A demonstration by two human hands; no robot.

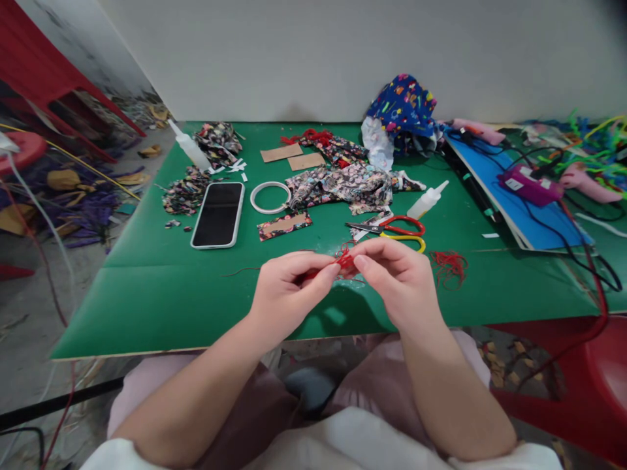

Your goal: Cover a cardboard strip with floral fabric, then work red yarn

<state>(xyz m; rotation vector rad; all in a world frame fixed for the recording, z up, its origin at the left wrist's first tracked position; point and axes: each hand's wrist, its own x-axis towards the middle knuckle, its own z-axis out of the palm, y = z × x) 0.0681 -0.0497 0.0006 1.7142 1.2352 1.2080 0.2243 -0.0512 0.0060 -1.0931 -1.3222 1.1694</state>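
Over the front part of the green table, my left hand [291,287] and my right hand [399,277] meet at a small tangle of red cord [345,261]. Both hands pinch it between thumb and fingers. A thin strand runs out to the left of my left hand. Just beyond my right hand lie scissors [404,226] with one red and one yellow handle. Right of that hand is a loose pile of red thread [449,269]. A floral strip with a brown card piece [285,226] rests beyond my left hand.
On the green table [147,294] are a phone [218,215], a white ring [270,197], floral fabric [343,186], two glue bottles [192,149], brown cards [281,153] and blue patterned cloth [404,108]. At right, a purple device [531,185] and cables lie on a blue folder [543,222].
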